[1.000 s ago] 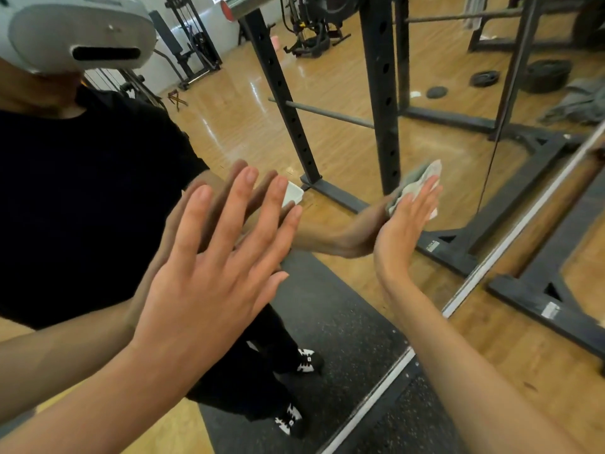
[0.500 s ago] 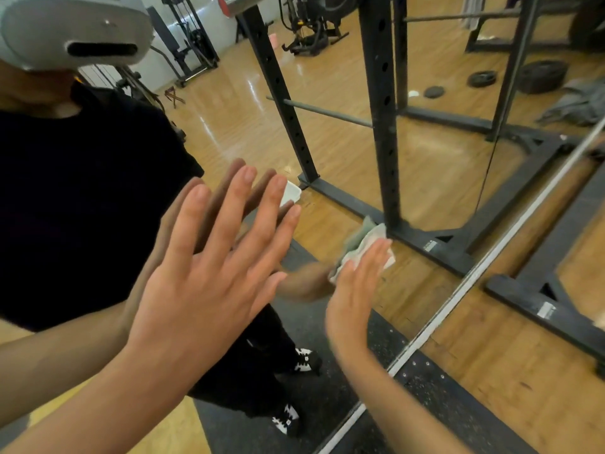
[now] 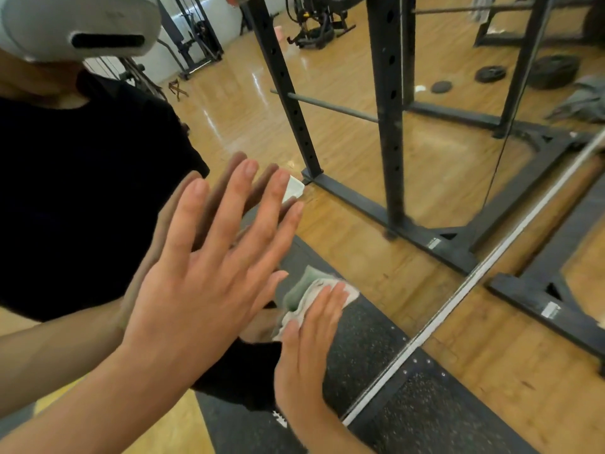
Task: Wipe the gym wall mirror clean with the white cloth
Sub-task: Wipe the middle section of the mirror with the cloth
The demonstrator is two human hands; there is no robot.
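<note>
The wall mirror (image 3: 343,142) fills most of the view, and its metal bottom strip (image 3: 458,290) runs diagonally at the right. My left hand (image 3: 203,283) lies flat on the glass with its fingers spread and holds nothing. My right hand (image 3: 307,339) presses the crumpled white cloth (image 3: 314,290) flat against the lower part of the mirror with straight fingers. Most of the cloth is hidden under that palm. The glass reflects both hands and a person in a black shirt.
A black power rack (image 3: 389,126) shows in the reflection, and its real base (image 3: 550,309) stands on the wood floor close to the mirror at the right. A black rubber mat (image 3: 425,404) lies below the mirror's edge. Weight plates (image 3: 491,73) show far back in the reflection.
My right hand has swept the cloth down and to the left across the glass, from beside the rack's upright to near my left hand. The left hand has stayed put.
</note>
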